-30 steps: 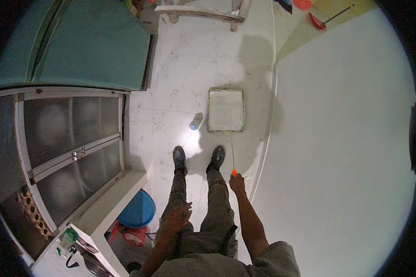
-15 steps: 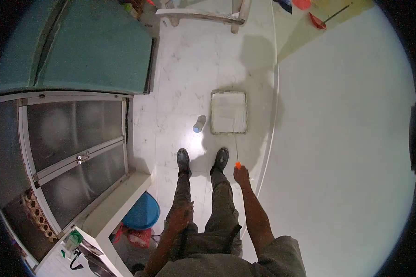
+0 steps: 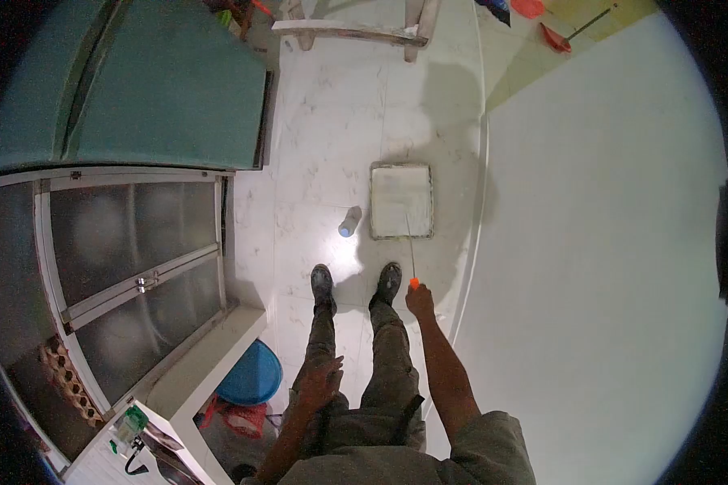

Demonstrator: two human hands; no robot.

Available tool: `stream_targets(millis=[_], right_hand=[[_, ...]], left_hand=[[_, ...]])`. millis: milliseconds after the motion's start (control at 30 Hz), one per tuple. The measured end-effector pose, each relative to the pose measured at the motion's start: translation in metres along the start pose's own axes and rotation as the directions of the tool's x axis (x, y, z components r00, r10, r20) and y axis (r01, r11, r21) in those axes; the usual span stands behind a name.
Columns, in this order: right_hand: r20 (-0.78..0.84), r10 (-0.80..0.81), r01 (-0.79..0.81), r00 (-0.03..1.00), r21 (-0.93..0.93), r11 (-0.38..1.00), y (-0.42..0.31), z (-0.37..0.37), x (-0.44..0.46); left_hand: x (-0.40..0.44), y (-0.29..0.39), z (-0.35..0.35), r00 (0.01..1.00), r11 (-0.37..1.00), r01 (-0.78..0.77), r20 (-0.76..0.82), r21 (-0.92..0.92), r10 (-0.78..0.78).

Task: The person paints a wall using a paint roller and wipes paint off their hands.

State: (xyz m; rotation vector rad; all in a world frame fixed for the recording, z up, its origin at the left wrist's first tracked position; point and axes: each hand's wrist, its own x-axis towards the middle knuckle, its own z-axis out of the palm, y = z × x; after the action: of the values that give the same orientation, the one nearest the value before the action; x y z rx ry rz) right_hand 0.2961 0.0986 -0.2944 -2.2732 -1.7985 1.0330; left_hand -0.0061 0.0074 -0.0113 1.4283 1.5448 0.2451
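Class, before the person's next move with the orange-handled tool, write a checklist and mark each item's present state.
1. Grip: ok. The right hand is closed around the orange handle.
2. Left hand free: ok. It appears empty, near the left thigh.
3. Tray on the floor: ok.
4. Tool's far end coated: cannot tell. It blends into the tray's pale contents.
5. Bottle clear of tray: ok. A gap shows.
6. Shoes clear of tray: ok.

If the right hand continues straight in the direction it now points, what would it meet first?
Probably the near rim of the tray: the right hand and its orange handle point that way. Its height above the floor is unclear.
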Motion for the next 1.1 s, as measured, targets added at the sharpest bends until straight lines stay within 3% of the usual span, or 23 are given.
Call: stream_targets(millis=[67,167,267,367,467,533,600,633,700,733,767,800,867,900,933,967,1033,1067,1100], right_hand=[[-0.011,-0.060,0.060,0.998,-0.020,0.998,0.000,-0.009,-0.036],[0.118,0.209,-0.216,0.971,0.054,0.975,-0.015,-0.024,-0.064],[0.072,0.180,-0.182,0.981,0.021,0.983,-0.013,-0.014,-0.052],[-0.008,-0.102,0.100,0.995,-0.131,0.986,0.017,0.028,-0.003],[-0.057,0.197,-0.193,0.979,0.069,0.979,-0.018,-0.009,0.013],[-0.210,-0.101,0.067,0.973,-0.163,0.984,-0.005,0.002,-0.020],[-0.144,-0.065,0.046,0.987,-0.130,0.990,-0.029,-0.046,-0.054],[-0.002,0.107,-0.107,0.994,0.028,0.994,-0.054,-0.089,-0.078],[-0.047,-0.099,0.091,0.994,-0.145,0.985,-0.017,-0.051,-0.123],[-0.050,0.052,-0.053,0.997,-0.018,0.998,-0.041,-0.089,-0.147],[-0.023,-0.006,0.003,1.000,-0.111,0.994,-0.042,-0.091,-0.166],[-0.128,0.056,-0.071,0.990,-0.113,0.991,-0.044,-0.082,-0.190],[-0.221,0.140,-0.140,0.965,0.017,0.990,-0.073,-0.109,-0.237],[-0.180,0.240,-0.214,0.954,0.153,0.965,-0.116,-0.160,-0.260],[-0.178,0.335,-0.293,0.925,0.224,0.930,-0.140,-0.174,-0.275],[-0.168,0.427,-0.366,0.889,0.302,0.880,-0.161,-0.180,-0.287],[-0.298,0.442,-0.323,0.846,0.372,0.870,-0.203,-0.185,-0.310],[-0.306,0.524,-0.380,0.795,0.422,0.823,-0.227,-0.188,-0.316],[-0.461,0.462,-0.293,0.758,0.393,0.872,-0.242,-0.177,-0.322]], left_hand=[[0.002,0.008,-0.004,0.998,0.998,-0.041,-0.053,0.042,0.043],[0.007,0.014,-0.009,0.999,0.998,0.050,0.017,0.044,-0.051],[0.011,0.000,-0.002,0.996,0.991,0.052,0.077,-0.121,-0.043],[0.015,0.025,-0.020,0.996,1.000,-0.013,0.087,0.011,0.012],[0.015,0.044,-0.032,0.996,0.996,-0.039,0.085,0.078,0.032],[0.009,0.004,-0.011,0.994,0.996,-0.093,0.065,-0.014,0.093],[0.019,0.008,-0.020,0.984,0.988,-0.157,0.084,-0.012,0.157],[0.027,0.037,-0.041,0.975,0.981,-0.193,0.116,0.037,0.187],[0.041,0.052,-0.058,0.964,0.981,-0.180,0.214,0.077,0.160],[0.048,0.029,-0.053,0.955,0.988,-0.132,0.277,0.076,0.106],[0.060,0.034,-0.062,0.934,0.945,-0.282,0.274,0.165,0.230],[0.072,0.040,-0.071,0.897,0.872,-0.417,0.268,0.256,0.351],[0.075,0.085,-0.101,0.877,0.892,-0.434,0.285,0.126,0.387],[0.081,0.105,-0.115,0.862,0.895,-0.442,0.305,0.062,0.404],[0.094,0.111,-0.129,0.819,0.908,-0.420,0.431,-0.002,0.379],[0.102,0.117,-0.140,0.775,0.866,-0.500,0.440,-0.012,0.454],[0.111,0.131,-0.156,0.671,0.769,-0.637,0.456,-0.052,0.585],[0.111,0.142,-0.166,0.633,0.738,-0.673,0.476,-0.052,0.610],[0.109,0.150,-0.174,0.574,0.695,-0.715,0.508,-0.070,0.642]])
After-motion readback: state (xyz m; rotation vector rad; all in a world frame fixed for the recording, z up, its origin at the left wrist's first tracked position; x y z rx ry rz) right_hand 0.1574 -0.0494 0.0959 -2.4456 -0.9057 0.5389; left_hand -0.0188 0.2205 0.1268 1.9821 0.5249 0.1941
